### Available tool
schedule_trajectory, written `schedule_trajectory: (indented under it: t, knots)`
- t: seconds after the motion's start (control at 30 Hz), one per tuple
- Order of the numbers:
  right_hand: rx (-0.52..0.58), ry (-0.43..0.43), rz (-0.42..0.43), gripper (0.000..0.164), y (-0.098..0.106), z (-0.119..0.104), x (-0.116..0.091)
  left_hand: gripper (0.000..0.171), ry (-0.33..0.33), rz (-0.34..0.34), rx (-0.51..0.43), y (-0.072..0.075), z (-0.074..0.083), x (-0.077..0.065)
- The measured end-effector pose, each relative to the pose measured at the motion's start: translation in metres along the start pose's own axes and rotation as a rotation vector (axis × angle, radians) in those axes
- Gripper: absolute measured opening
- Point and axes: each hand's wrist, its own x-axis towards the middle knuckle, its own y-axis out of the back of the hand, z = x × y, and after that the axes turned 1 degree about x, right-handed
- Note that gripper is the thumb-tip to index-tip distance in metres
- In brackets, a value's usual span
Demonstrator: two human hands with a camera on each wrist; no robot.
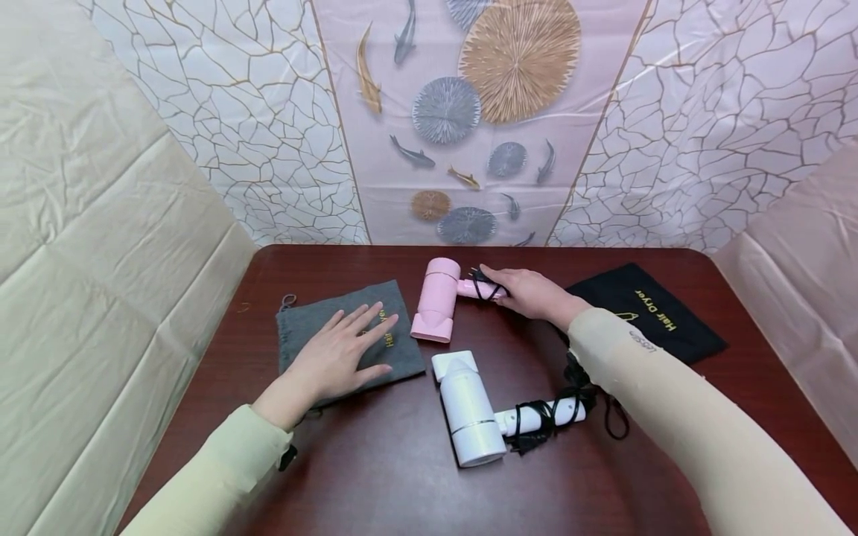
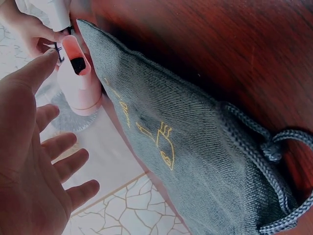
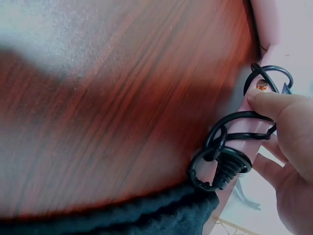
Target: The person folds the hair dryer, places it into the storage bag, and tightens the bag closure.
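Note:
My right hand (image 1: 532, 292) grips the handle of a pink hair dryer (image 1: 438, 298) at the back of the table; the right wrist view shows the thumb (image 3: 269, 103) on the handle beside the wound black cord (image 3: 239, 117). With fingers spread, my left hand (image 1: 342, 353) hovers over a grey drawstring pouch (image 1: 395, 305) printed in yellow. A gap between that hand and the pouch (image 2: 146, 98) shows in the left wrist view. Nearer me lies a white hair dryer (image 1: 469, 406), its black cord wrapped round the handle.
A black pouch (image 1: 690, 335) lettered "Hair Dryer" lies at the right, partly behind my right sleeve (image 1: 643, 380). The dark wooden table (image 1: 375, 476) ends at a patterned cloth backdrop (image 1: 268, 149). Pale cloth walls (image 1: 87, 260) stand on both sides.

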Motion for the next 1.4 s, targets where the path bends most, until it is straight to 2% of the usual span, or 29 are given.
schedule_trajectory:
  t: [0.4, 0.63, 0.77, 0.9, 1.17, 1.4]
  knots:
    - [-0.047, 0.038, 0.009, 0.07, 0.003, 0.009, 0.006, 0.082, -0.019, -0.009, 0.014, 0.0, 0.003, 0.003]
    - [-0.063, 0.05, 0.037, 0.069, 0.003, 0.01, 0.008, 0.083, -0.052, -0.031, 0.072, 0.002, 0.003, 0.014]
    - [-0.076, 0.02, 0.015, 0.075, 0.01, 0.005, 0.008, 0.083, -0.093, -0.021, 0.123, 0.006, 0.003, 0.028]
    - [-0.076, 0.008, -0.005, 0.081, 0.019, -0.002, -0.002, 0.083, -0.132, -0.036, 0.173, 0.011, 0.003, 0.043]
    - [-0.046, 0.005, 0.011, 0.083, 0.031, -0.014, -0.039, 0.08, -0.257, -0.027, 0.312, 0.018, 0.006, 0.076]
    - [0.015, -0.013, 0.015, 0.077, 0.039, -0.023, -0.071, 0.089, -0.348, -0.054, 0.461, 0.018, 0.011, 0.106]
